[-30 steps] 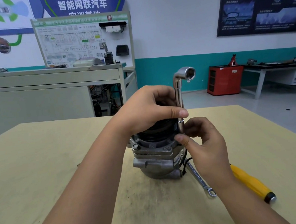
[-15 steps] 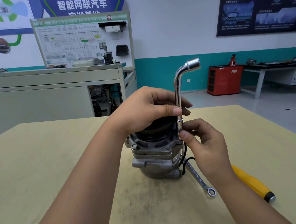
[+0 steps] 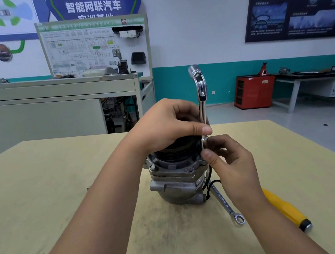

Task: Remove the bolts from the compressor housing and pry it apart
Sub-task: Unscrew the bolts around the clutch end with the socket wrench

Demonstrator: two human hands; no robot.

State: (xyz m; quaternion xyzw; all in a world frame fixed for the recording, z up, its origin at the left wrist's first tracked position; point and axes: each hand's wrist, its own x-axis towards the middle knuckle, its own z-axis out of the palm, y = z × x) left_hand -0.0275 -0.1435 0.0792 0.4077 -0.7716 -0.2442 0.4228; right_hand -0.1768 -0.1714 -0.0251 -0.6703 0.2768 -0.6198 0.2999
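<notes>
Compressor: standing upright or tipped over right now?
Upright. The compressor stands on its rounded end on the table, pulley end up under the left hand, with the L-shaped socket wrench vertical beside it.

top of the compressor blocked from me by the left hand, socket wrench lower end lost behind the right hand, spanner far end under it, screwdriver partly behind the forearm, board print too small for me to read
</notes>
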